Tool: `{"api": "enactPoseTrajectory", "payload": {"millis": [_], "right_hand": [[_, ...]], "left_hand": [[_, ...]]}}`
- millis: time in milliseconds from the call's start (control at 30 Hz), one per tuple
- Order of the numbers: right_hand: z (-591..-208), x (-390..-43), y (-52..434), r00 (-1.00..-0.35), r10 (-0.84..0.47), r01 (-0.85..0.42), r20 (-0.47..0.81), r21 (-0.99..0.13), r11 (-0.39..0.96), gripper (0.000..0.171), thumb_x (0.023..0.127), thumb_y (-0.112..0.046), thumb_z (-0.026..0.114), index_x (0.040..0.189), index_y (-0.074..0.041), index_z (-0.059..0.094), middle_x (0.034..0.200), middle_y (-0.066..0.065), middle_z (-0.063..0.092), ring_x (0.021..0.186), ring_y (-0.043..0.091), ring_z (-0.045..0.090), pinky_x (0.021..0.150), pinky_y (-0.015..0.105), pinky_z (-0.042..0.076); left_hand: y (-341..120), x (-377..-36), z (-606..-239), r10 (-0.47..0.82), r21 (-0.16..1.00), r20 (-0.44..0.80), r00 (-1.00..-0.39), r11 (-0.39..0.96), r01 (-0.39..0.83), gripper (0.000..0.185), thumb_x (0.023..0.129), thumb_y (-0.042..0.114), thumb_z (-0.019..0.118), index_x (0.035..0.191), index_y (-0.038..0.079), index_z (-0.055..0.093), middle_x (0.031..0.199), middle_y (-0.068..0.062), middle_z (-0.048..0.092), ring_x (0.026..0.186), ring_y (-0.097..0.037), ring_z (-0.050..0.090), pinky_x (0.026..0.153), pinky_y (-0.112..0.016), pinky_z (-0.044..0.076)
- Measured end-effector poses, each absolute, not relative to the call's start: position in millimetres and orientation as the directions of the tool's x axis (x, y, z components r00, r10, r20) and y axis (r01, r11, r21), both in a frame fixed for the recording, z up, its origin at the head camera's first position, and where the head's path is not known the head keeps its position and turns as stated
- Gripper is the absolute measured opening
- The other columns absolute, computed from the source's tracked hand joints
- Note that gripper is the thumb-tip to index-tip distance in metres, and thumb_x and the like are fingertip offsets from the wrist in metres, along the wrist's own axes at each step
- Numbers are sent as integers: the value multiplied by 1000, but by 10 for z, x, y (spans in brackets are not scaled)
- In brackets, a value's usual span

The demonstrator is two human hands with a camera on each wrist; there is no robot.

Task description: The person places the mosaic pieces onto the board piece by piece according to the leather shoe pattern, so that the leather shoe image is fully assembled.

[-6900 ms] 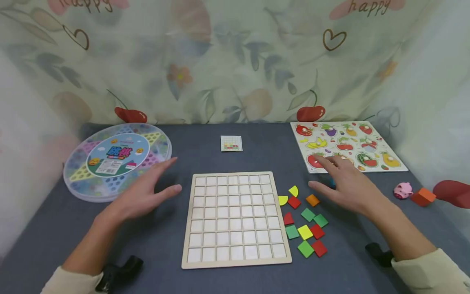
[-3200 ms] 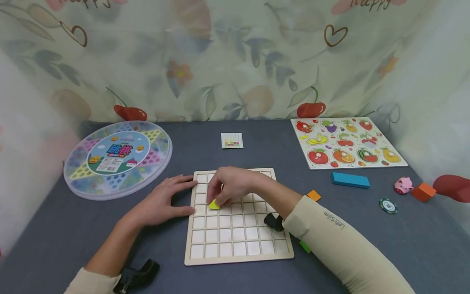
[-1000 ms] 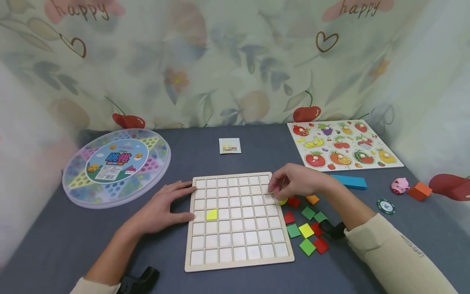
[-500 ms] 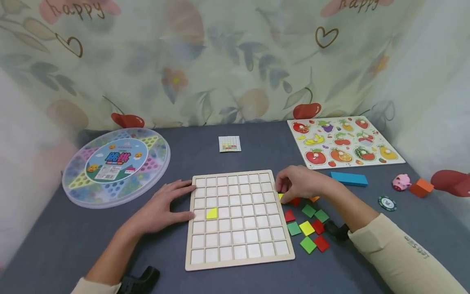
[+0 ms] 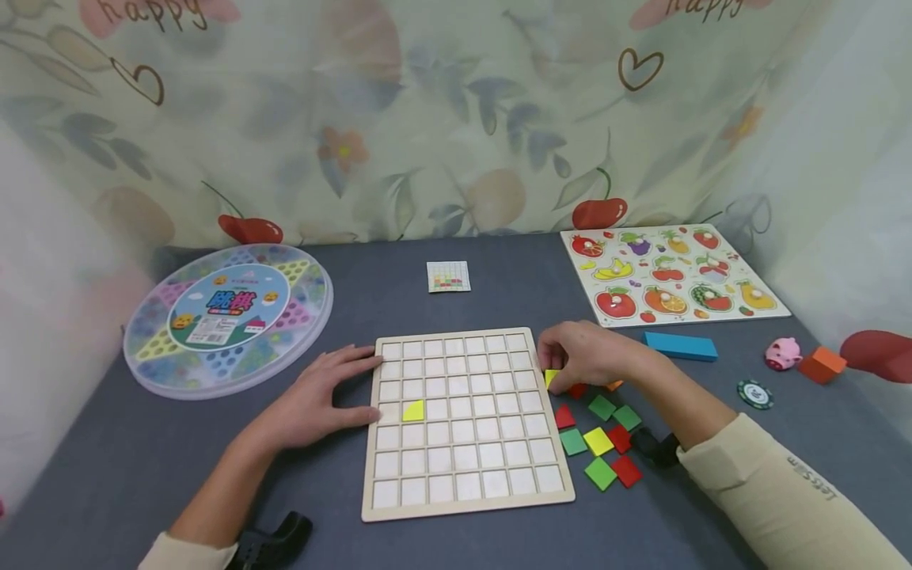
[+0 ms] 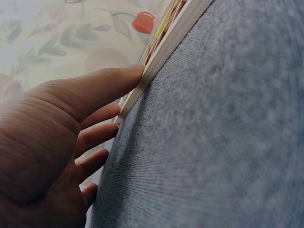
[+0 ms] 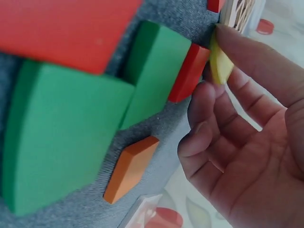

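The right hand (image 5: 584,356) pinches a yellow piece (image 5: 551,378) beside the grid board (image 5: 466,507), so picking up is in hand. The left hand (image 5: 313,396) lies flat, fingers straight, steadying the board's edge. Next, I think, the piece needs lifting and turning to fit a free cell.

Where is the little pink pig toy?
In the head view the pink pig toy sits far right on the grey table, beside the orange block and right of the blue block.

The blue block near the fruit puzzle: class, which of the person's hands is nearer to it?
Right. The right hand is just left of the blue block, over the loose tiles; the left hand rests at the grid board's far left edge.
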State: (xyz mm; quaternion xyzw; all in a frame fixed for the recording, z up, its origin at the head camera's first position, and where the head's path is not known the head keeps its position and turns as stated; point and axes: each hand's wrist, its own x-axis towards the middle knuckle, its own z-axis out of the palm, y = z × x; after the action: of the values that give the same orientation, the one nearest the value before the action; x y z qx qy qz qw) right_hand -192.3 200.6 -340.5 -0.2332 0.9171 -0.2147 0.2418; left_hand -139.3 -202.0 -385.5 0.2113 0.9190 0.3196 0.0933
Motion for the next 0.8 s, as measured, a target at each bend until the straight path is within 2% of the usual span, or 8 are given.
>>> {"api": "enactPoseTrajectory", "payload": {"millis": [167,267,400,467,600,700,800], "right_hand": [[-3364,-1919,2001,-788,-530,-311,-313,-541,781,9,90,-9,78,90,-12,70,82,2,62,77,17,56,69,31,47],[-3343,-1916,1994,-807,-525,-308,-270,-566,765,4,93,-9,76,95,-12,76,89,2,67,84,19,58,73,31,51],[-3321,-1922,1957,-835,-515,-325,-193,-582,746,16,95,-11,74,111,-11,78,107,6,70,96,22,60,82,36,55],[-3314,-1925,1917,-857,-494,-315,-147,-608,729,22,93,-12,76,115,-9,74,107,8,68,96,23,60,81,36,55],[-3307,-1924,1844,-881,-467,-298,-77,-676,674,18,89,-11,80,105,-10,71,95,5,66,87,22,62,76,35,55],[-3306,-1925,1813,-863,-500,-310,-71,-706,636,11,92,-11,78,103,-10,76,93,5,71,82,24,67,74,34,56],[-3299,-1923,1780,-838,-538,-325,-87,-713,621,18,97,-13,72,113,-7,78,96,5,72,79,26,68,72,33,55]], "left_hand": [[-2026,-1403,-3883,441,628,-47,-896,711,317,74,90,45,79,153,17,53,164,-12,39,156,-45,22,120,-71,14],[-2030,-1417,-3899,442,631,-52,-896,709,314,75,89,44,80,153,17,52,165,-12,39,156,-44,22,122,-69,12],[-2037,-1419,-3905,445,633,-50,-894,706,317,75,90,45,79,154,17,52,165,-12,39,156,-43,22,123,-68,10],[-2041,-1409,-3895,447,632,-43,-894,705,322,74,90,45,79,153,17,52,164,-12,39,156,-44,22,123,-68,11],[-2043,-1391,-3874,451,628,-29,-892,702,334,74,90,46,78,153,17,52,164,-13,40,156,-45,23,122,-68,11],[-2044,-1391,-3873,449,627,-31,-893,705,333,74,90,46,78,154,17,52,164,-13,39,156,-44,23,122,-69,12],[-2036,-1389,-3867,447,627,-36,-894,706,328,74,91,46,78,153,17,52,164,-13,39,156,-45,23,121,-71,14]]}}
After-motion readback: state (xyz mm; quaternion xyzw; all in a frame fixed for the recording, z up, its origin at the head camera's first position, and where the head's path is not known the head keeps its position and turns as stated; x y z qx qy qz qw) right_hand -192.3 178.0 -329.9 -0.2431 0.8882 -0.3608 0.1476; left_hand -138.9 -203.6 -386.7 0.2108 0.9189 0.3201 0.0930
